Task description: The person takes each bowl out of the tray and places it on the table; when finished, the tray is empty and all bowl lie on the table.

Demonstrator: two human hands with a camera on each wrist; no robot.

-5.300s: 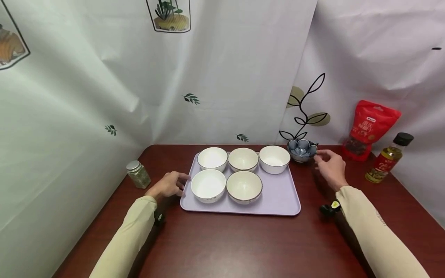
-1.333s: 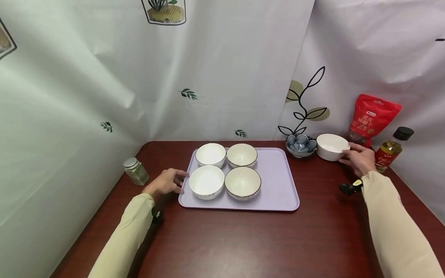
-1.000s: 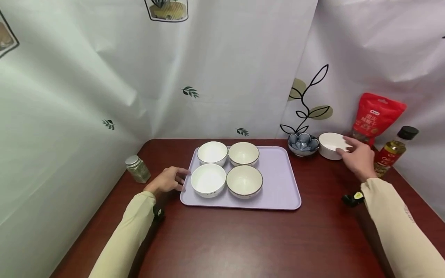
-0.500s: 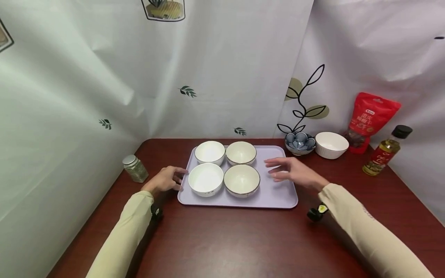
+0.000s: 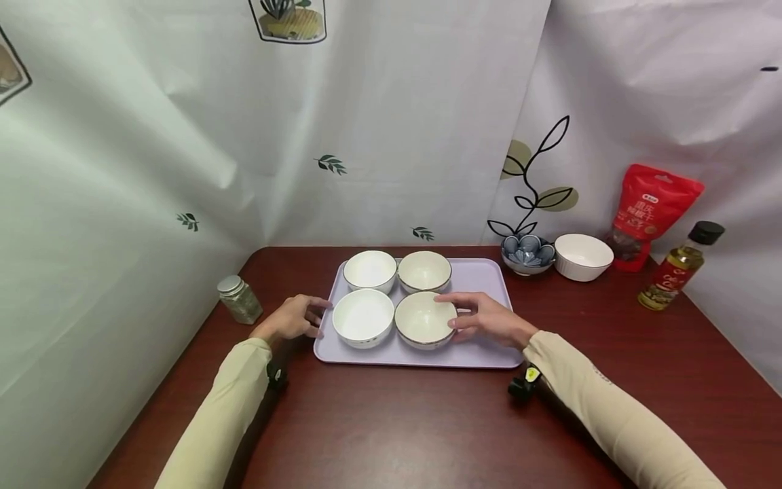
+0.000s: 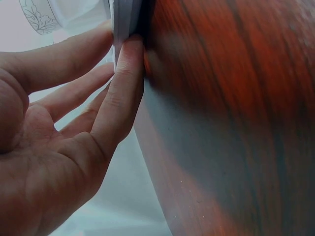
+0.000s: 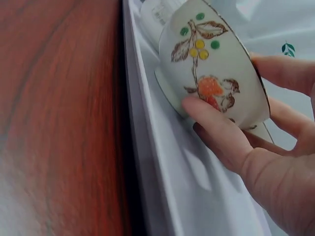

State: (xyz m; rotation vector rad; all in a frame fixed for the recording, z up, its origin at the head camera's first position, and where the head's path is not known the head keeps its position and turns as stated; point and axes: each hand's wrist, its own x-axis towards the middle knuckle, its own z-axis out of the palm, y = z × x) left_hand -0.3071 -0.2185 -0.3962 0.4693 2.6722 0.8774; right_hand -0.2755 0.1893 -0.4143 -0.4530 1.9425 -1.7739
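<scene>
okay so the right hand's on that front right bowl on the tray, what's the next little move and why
Probably lift the cream bowl with the painted fruit sprig straight up off the lavender plastic tray. The right hand already wraps its side, thumb on the wall, fingers behind the rim, while the left hand steadies the tray's edge. A white ribbed bowl already sits off-tray.

The print on the red pouch (image 5: 652, 212) and oil bottle (image 5: 678, 269) is illegible.

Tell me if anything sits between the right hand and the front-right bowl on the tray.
Nothing does. The right hand already has its grip on the front-right bowl, thumb on the painted side and fingers at the rim. The left hand touches the tray edge.
</scene>
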